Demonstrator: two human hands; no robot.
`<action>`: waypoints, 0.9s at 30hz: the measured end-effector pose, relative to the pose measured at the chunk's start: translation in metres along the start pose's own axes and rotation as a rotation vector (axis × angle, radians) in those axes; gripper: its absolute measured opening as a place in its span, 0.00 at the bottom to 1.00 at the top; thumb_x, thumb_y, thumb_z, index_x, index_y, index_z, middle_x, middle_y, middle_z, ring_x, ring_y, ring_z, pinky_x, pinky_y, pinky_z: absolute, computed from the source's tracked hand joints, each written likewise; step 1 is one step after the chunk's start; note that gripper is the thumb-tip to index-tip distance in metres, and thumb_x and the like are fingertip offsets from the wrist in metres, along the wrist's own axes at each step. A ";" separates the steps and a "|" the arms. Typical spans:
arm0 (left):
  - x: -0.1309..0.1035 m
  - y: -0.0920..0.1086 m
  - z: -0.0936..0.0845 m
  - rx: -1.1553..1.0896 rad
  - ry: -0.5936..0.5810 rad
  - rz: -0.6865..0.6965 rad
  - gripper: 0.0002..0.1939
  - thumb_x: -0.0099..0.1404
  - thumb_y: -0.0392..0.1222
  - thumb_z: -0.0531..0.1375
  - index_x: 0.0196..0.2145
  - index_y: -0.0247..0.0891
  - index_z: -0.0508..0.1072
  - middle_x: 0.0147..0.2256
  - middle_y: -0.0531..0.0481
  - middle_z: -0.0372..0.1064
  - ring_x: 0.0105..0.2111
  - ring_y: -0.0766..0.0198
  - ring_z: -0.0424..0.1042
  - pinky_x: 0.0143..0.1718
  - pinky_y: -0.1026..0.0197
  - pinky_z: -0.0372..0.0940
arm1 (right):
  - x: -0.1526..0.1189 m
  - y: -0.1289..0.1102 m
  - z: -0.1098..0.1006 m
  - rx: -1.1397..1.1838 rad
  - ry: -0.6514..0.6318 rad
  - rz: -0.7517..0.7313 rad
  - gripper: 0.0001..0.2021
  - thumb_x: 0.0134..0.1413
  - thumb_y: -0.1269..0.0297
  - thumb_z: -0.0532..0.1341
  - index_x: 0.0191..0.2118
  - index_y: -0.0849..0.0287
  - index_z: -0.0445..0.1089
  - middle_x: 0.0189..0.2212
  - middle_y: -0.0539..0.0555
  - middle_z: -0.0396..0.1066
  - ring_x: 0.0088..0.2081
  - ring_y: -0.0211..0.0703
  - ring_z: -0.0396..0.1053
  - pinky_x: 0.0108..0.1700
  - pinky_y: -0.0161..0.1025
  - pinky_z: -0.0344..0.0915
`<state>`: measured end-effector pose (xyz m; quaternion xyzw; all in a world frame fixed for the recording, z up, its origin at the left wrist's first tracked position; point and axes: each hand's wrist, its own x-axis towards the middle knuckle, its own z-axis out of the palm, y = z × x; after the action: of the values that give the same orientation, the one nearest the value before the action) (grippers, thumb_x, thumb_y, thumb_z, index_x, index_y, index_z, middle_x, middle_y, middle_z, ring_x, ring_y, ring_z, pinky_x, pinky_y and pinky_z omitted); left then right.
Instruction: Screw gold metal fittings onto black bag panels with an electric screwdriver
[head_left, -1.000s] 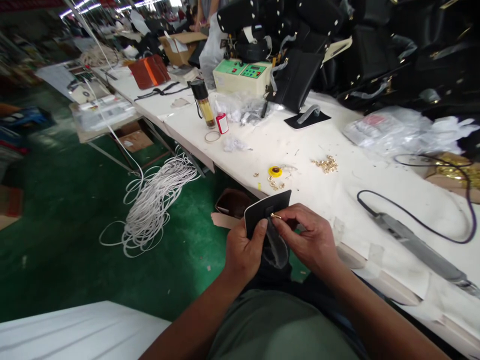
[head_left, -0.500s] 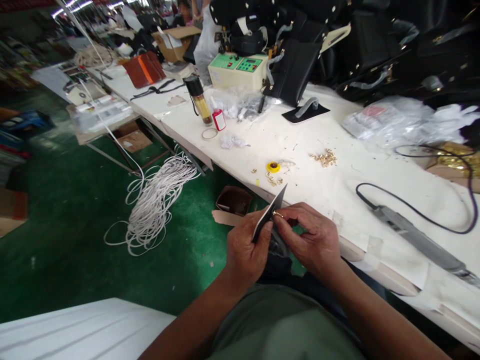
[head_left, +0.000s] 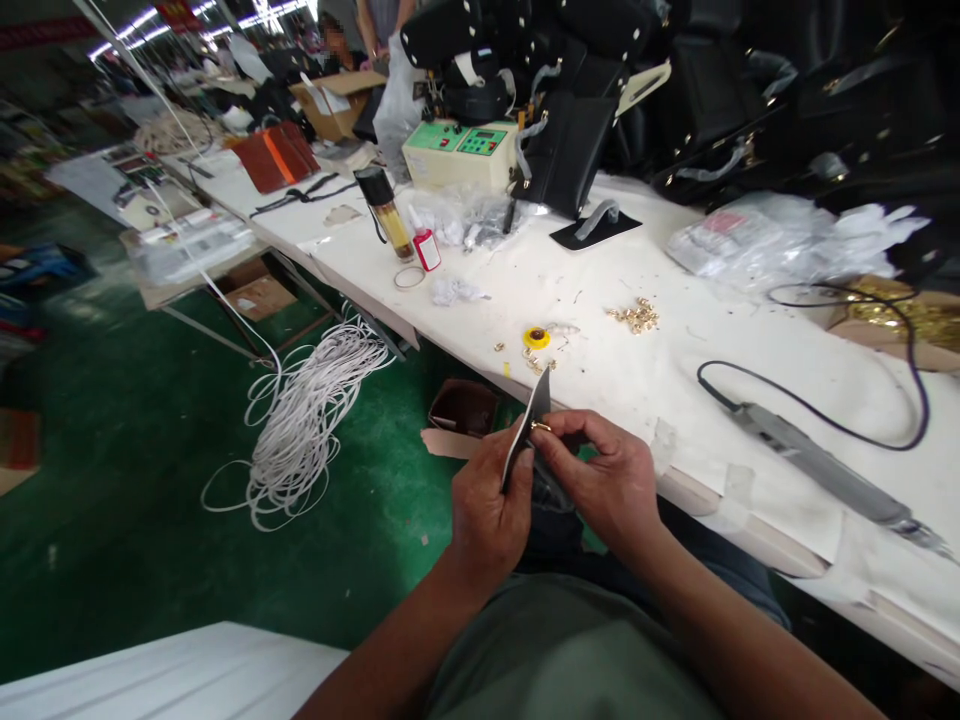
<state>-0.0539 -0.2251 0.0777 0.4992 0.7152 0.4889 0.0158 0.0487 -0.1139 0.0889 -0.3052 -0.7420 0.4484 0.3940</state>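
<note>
My left hand (head_left: pixel 491 500) is closed on a flat black piece with a pale back (head_left: pixel 527 430), which stands nearly upright. The fingers of my right hand (head_left: pixel 604 475) pinch a small gold metal fitting (head_left: pixel 540 427) against the dark face of that piece. Just beyond my hands, on the white table (head_left: pixel 480 340), lie a yellow round item (head_left: pixel 536 338) and a few loose gold fittings. A larger pile of gold fittings (head_left: pixel 637 315) sits farther right.
A grey corded tool (head_left: pixel 817 465) lies at right. Behind stand a bottle (head_left: pixel 386 215), a red-and-white small bottle (head_left: pixel 426 248), a control box (head_left: pixel 457 155) and black bags (head_left: pixel 570 130). Coiled white cord (head_left: pixel 300 430) lies on the green floor.
The view has shifted slightly, so the table things appear a little farther left. The black piece looks more upright and edge-on. Both hands keep their holds.
</note>
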 end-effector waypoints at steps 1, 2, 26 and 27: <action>0.000 0.001 0.000 0.003 0.005 0.002 0.16 0.75 0.35 0.58 0.57 0.42 0.74 0.48 0.47 0.79 0.48 0.59 0.79 0.52 0.57 0.74 | -0.001 0.000 0.001 0.000 0.021 0.012 0.03 0.60 0.64 0.70 0.34 0.55 0.79 0.29 0.46 0.80 0.29 0.39 0.76 0.35 0.34 0.72; 0.000 0.002 0.001 0.006 0.013 0.004 0.16 0.75 0.34 0.58 0.57 0.42 0.74 0.48 0.47 0.79 0.48 0.59 0.79 0.53 0.57 0.74 | -0.001 0.000 0.002 0.004 0.036 0.008 0.04 0.59 0.64 0.70 0.33 0.55 0.78 0.28 0.46 0.79 0.29 0.39 0.76 0.35 0.34 0.72; -0.010 0.012 0.020 0.235 -0.004 0.230 0.42 0.63 0.46 0.68 0.71 0.38 0.59 0.59 0.33 0.62 0.58 0.44 0.68 0.57 0.43 0.70 | -0.009 -0.006 -0.031 0.172 -0.085 0.249 0.17 0.65 0.48 0.63 0.41 0.57 0.81 0.37 0.56 0.81 0.40 0.54 0.77 0.44 0.45 0.73; -0.008 0.013 0.018 0.199 -0.032 0.235 0.40 0.64 0.47 0.67 0.70 0.38 0.61 0.58 0.34 0.63 0.58 0.45 0.69 0.58 0.42 0.70 | -0.009 -0.003 -0.034 0.209 -0.090 0.291 0.18 0.64 0.47 0.64 0.41 0.57 0.81 0.36 0.56 0.81 0.41 0.54 0.77 0.43 0.44 0.73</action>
<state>-0.0313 -0.2180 0.0740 0.5861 0.6965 0.4062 -0.0798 0.0819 -0.1079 0.0989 -0.3462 -0.6565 0.5885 0.3208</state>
